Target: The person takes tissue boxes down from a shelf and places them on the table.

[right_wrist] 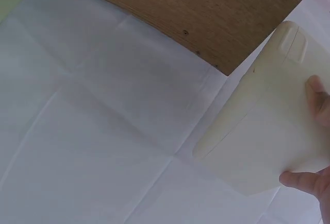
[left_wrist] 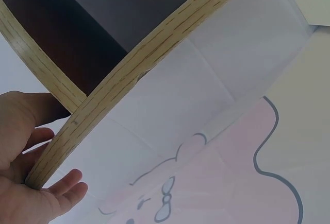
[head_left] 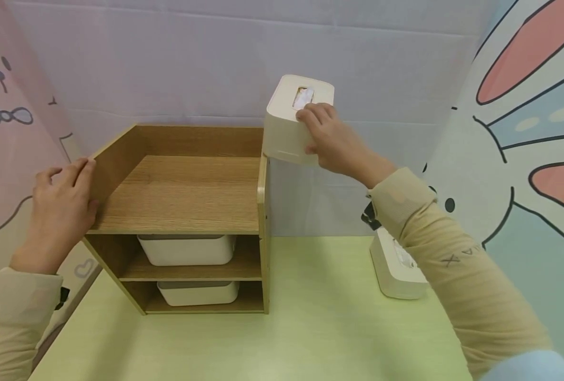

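My right hand (head_left: 336,140) grips a white tissue box (head_left: 282,135) in the air, beside the upper right side of a wooden desktop shelf (head_left: 187,193). Tissue shows in the slot on the box's top. In the right wrist view, the thumb and a finger press on the walls of the tissue box (right_wrist: 258,126), close to the shelf's side panel (right_wrist: 206,18). On the left, my left hand (head_left: 63,206) holds the shelf's left side panel; the left wrist view has the panel edge (left_wrist: 103,100) between thumb and fingers.
White bins (head_left: 187,250) sit in the shelf's two lower compartments, one in each. A second white tissue box (head_left: 396,267) lies on the pale green table (head_left: 320,317) at the right, partly behind my right sleeve. Cloth with cartoon prints hangs behind and at both sides.
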Motion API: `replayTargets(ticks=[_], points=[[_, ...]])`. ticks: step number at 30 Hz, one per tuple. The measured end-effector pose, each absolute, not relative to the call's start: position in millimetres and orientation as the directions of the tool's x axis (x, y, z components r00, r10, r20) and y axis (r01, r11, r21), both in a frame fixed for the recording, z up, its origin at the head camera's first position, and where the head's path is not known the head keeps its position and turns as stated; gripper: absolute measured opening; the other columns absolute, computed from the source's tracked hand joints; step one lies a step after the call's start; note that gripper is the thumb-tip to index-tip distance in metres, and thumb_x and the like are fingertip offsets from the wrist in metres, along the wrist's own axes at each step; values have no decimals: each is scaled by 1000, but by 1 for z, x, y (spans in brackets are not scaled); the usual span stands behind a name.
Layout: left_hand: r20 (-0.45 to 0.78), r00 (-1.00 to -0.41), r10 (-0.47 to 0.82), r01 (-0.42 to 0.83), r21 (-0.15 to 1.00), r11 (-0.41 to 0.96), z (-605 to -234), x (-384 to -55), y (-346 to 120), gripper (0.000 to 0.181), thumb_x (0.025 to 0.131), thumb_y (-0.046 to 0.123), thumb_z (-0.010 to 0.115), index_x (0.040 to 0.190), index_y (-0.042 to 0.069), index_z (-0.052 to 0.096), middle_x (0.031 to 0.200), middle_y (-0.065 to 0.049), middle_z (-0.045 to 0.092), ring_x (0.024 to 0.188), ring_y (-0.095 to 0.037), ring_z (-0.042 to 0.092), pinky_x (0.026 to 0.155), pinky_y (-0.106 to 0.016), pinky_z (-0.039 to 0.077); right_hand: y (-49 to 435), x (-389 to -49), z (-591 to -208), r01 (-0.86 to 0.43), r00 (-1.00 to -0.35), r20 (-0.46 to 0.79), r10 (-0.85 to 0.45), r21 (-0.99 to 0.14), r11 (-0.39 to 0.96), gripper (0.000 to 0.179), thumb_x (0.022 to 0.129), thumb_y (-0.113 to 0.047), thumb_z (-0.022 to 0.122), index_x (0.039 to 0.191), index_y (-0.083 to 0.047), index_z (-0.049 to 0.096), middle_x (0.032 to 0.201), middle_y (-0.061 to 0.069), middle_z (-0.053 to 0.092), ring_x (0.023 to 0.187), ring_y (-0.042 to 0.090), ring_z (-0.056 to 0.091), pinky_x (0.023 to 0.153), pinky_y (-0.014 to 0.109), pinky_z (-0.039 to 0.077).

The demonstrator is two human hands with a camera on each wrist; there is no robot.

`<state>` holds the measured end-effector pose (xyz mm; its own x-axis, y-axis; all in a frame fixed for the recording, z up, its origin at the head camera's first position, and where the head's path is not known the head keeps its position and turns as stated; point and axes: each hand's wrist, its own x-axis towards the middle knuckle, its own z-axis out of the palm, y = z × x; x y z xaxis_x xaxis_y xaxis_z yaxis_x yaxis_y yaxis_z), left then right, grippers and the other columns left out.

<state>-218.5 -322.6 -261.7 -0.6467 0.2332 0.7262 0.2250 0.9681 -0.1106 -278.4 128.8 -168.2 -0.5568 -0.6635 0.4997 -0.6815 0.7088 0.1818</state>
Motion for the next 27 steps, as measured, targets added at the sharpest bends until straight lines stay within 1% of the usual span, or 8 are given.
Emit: replayTargets(ticks=[7, 11, 14, 23, 27], points=[[721, -654, 229, 223, -106, 969, -262, -218, -324, 69, 61, -8, 65, 126, -10, 42, 121, -32, 47, 105, -46, 44, 96, -55, 27, 153, -278, -186, -693, -511, 543, -667, 199, 693, 49, 74, 5, 65, 118, 5, 43, 122, 23, 46, 117, 40, 39, 96, 46, 41], [723, -650, 233, 224, -111, 968, -262, -219, -325, 69, 61, -8, 65, 126, -10, 42, 121, -32, 47, 106, -45, 44, 96, -55, 27, 164, -280, -202, -704, -470, 556, -686, 233, 671, 49, 72, 5, 66, 116, 7, 44, 118, 24, 48, 114, 40, 41, 99, 46, 38], [726, -645, 238, 227, -114, 967, -262, -219, -325, 69, 61, -8, 65, 126, -10, 42, 121, -32, 48, 106, -45, 45, 96, -55, 27, 172, -281, -215, -705, -455, 556, -695, 253, 663, 50, 72, 4, 67, 116, 7, 44, 117, 24, 48, 113, 40, 42, 101, 46, 37], [719, -655, 231, 225, -106, 969, -261, -218, -323, 69, 61, -9, 66, 126, -11, 42, 121, -33, 47, 107, -45, 44, 96, -55, 27, 190, -278, -258, -705, -467, 531, -707, 258, 660, 52, 72, 2, 69, 117, 6, 43, 117, 24, 48, 114, 42, 42, 102, 47, 36], [722, -651, 234, 224, -112, 968, -262, -218, -324, 69, 61, -9, 66, 126, -11, 42, 121, -33, 47, 107, -45, 45, 95, -56, 27, 198, -275, -278, -709, -477, 517, -711, 251, 659, 52, 73, 1, 68, 118, 5, 43, 119, 24, 47, 116, 42, 41, 103, 47, 36]])
